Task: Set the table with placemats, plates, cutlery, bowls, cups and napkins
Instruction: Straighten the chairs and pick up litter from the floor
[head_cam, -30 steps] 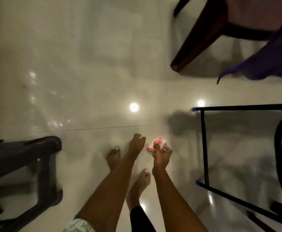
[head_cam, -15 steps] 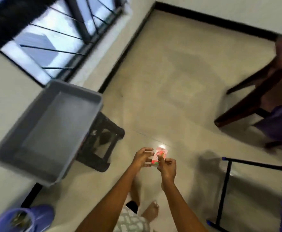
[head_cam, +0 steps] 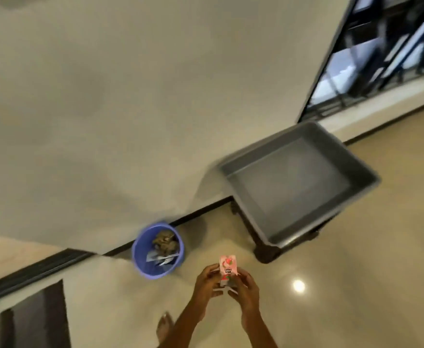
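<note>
Head view: both hands around carton

One head-worn view looks forward and down, close over both hands, toward floor and wall.

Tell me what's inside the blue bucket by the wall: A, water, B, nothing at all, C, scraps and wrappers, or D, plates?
C: the blue bucket holds a brownish crumpled clump and pale wrapper-like scraps, while both hands hold the pink carton nearby.
</note>
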{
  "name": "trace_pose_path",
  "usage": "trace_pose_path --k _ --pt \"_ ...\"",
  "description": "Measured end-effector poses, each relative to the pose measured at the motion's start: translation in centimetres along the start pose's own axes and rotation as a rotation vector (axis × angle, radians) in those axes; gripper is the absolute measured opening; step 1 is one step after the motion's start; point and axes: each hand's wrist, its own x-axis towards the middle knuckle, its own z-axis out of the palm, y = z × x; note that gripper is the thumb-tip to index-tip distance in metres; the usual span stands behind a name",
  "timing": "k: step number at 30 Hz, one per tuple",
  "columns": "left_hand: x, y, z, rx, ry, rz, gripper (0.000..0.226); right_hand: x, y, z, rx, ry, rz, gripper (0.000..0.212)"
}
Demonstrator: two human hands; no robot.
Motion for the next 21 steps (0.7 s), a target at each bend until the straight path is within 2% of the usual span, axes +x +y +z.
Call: trace_pose_path --k 5,8,10,13,16,18,19,20,21 --pt "5.0 1.3 -14.6 -0.043 0.071 0.072 0.049 3.0 5.2 14.9 -0.05 -0.138 0.084 0.028" --pt "8.9 0.1 -20.7 -0.115 0.208 0.055 0.031 5.6 8.3 20.8 -0.193 -0.145 0.032 0.027" --pt "12.0 -1.8 -23.7 -0.147 0.281 0.055 0.027 8.7 11.2 23.9 -0.309 -0.17 -0.02 0.025" --pt "17.5 -4.2 -26.7 -0.219 0.386 0.009 0.015 14.8 15.2 27.7 -0.533 -0.176 -0.076 0.015" --pt "24.3 -7.1 -29.0 -0.298 0.396 -0.06 0.022 20.2 20.9 32.1 -0.662 -0.115 -0.088 0.011" --pt "28.0 -9.0 -30.2 -0.318 0.358 -0.087 0.025 22.4 24.1 34.0 -0.834 -0.147 -0.145 0.021" --pt "29.7 -9.2 -30.8 -0.3 0.375 -0.104 0.026 23.9 25.4 34.3 -0.974 -0.09 -0.235 0.027" --pt "31.4 -9.8 -31.1 -0.341 0.394 -0.102 0.025 24.9 26.3 34.4 -1.056 -0.063 -0.222 0.033" --pt "32.1 -9.9 -31.2 -0.341 0.418 -0.107 0.023 25.7 27.5 34.8 -0.997 -0.01 -0.271 0.035"
